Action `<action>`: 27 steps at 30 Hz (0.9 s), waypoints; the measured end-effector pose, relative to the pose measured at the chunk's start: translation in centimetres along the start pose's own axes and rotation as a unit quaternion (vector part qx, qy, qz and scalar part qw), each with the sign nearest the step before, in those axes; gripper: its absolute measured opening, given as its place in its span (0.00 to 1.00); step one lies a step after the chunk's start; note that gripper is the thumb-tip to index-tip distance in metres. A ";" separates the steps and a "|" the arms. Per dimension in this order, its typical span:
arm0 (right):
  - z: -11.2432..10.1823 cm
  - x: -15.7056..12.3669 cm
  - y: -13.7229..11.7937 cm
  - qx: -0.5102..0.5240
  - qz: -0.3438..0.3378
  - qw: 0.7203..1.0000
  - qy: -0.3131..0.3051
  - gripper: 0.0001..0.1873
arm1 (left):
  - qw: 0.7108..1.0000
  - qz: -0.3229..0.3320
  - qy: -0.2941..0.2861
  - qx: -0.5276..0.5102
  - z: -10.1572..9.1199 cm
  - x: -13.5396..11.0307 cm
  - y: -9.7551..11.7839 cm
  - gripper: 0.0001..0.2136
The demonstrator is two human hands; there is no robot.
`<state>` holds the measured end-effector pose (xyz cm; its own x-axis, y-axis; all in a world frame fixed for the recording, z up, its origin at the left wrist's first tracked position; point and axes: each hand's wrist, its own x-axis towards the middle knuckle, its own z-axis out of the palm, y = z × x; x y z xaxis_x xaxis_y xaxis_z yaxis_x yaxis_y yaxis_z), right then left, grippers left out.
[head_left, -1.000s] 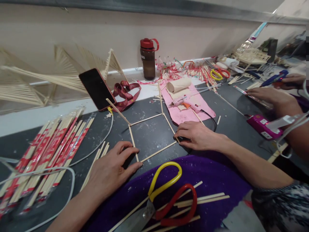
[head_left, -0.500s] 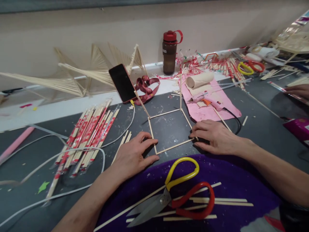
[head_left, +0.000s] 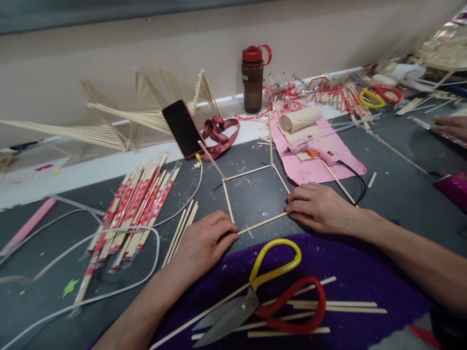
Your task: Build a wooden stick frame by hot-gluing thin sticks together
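Note:
A four-sided frame of thin wooden sticks point(head_left: 262, 222) lies on the grey table before me. From its two far corners rise a leaning stick point(head_left: 212, 161) on the left and a more upright one point(head_left: 271, 141) on the right. My left hand point(head_left: 204, 242) is closed, thumb and fingers pinching the near left corner. At the near right corner, the bent fingers of my right hand point(head_left: 321, 206) grip the frame and cover that joint. Scissors point(head_left: 250, 302) with one yellow and one red handle lie open on purple cloth point(head_left: 359, 265) nearest me, over several loose sticks.
Wrapped chopsticks point(head_left: 133, 209) and a white cable point(head_left: 155, 262) lie left. Behind the frame are a phone point(head_left: 182, 129), a red lanyard point(head_left: 228, 136) and a bottle point(head_left: 252, 82). A pink glue gun point(head_left: 317, 149) rests right on pink sheeting. Another person's hand point(head_left: 452, 127) shows far right.
My left hand has slid nearer along the left side and closed on the near left corner. My right hand stays at the near right corner. The view has shifted slightly.

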<state>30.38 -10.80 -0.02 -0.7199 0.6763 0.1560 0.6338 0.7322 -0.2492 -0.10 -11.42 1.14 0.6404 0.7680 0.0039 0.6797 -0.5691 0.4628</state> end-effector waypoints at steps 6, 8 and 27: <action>0.1 0.0 0.1 0.002 0.002 1.000 -0.002 0.12 | 1.000 -0.009 -0.015 0.011 0.1 -0.1 0.4 0.10; 0.1 0.1 0.1 0.004 0.001 1.000 0.000 0.12 | 1.000 -0.012 -0.019 0.020 0.2 -0.2 0.5 0.11; -0.9 0.0 1.0 0.090 0.018 0.996 -0.004 0.12 | 1.000 0.009 0.008 0.026 0.4 -0.1 -0.3 0.10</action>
<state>31.27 -10.02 0.54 -0.7006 0.7005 0.1356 0.5989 0.6806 -0.4221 -0.26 -11.44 0.67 0.6470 0.7621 0.0253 0.6868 -0.5968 0.4150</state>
